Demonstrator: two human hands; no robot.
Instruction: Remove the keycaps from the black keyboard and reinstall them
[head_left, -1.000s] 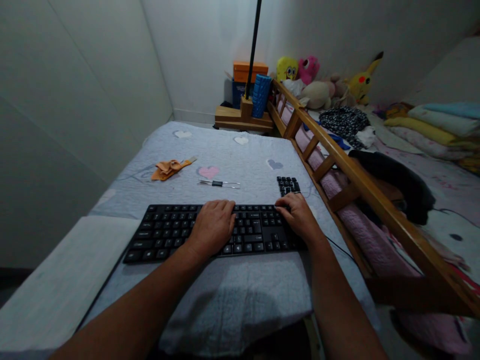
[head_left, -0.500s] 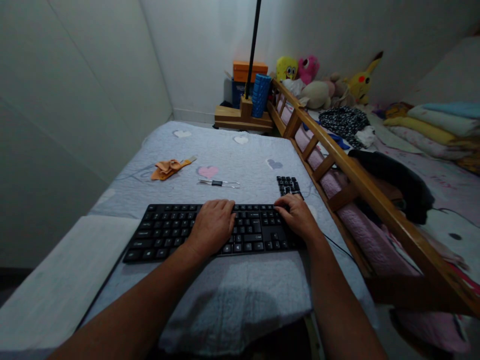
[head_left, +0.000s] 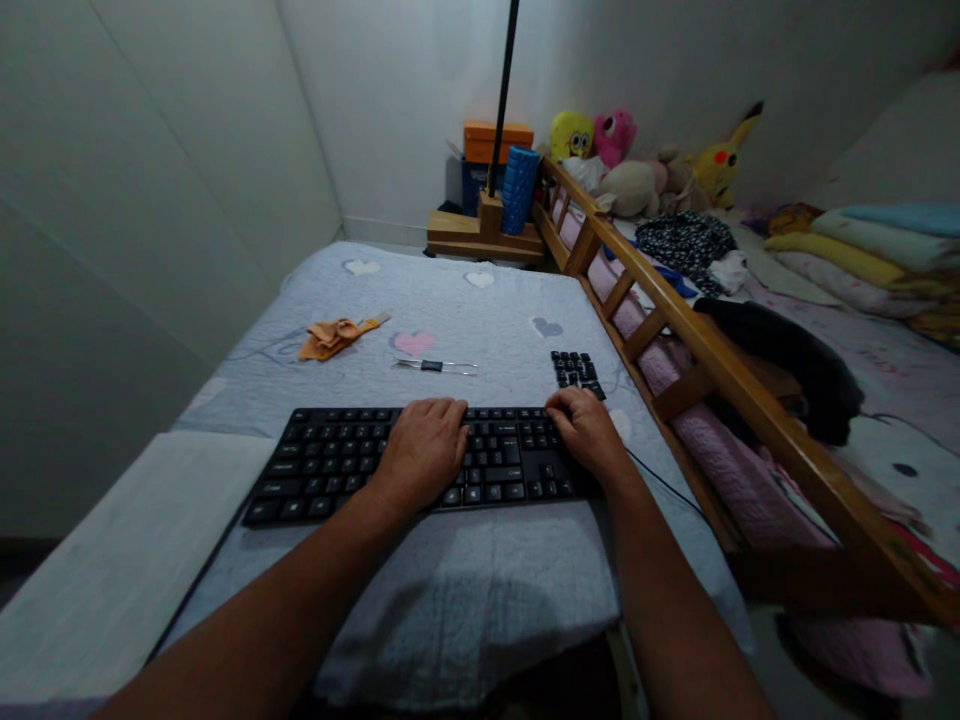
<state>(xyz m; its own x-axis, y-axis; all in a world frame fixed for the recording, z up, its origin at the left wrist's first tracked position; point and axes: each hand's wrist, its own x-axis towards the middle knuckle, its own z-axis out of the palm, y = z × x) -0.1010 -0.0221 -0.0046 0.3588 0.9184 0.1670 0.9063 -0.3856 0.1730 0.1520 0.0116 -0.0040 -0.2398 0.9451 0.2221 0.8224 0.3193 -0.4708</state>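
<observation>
A black keyboard (head_left: 330, 455) lies across the near part of the bed-like surface. My left hand (head_left: 426, 445) rests flat on its middle, with the fingers reaching toward the far edge. Over the number-pad end, my right hand (head_left: 589, 432) bends down, its thumb and fingers drawn together near the far edge. Whatever sits between those fingertips is hidden. Just beyond this hand, several loose black keycaps (head_left: 574, 370) are grouped in rows. Behind the keyboard lies a thin wire tool with a black grip (head_left: 432, 366). Farther left are a crumpled orange cloth (head_left: 326, 338) and a brush (head_left: 375, 322).
A quilted pale-blue cover (head_left: 487, 310) spreads beneath everything. Along the right runs a wooden bed rail (head_left: 675, 325), with clothes and plush toys beyond. A white board-like sheet (head_left: 142, 540) is at the left. The keyboard cable (head_left: 667, 480) trails right. A wooden stand (head_left: 480, 238) is at the back.
My right hand has shifted slightly left and turned inward, its thumb now less visible. My left hand stays put on the keyboard. The whole view has drifted a little.
</observation>
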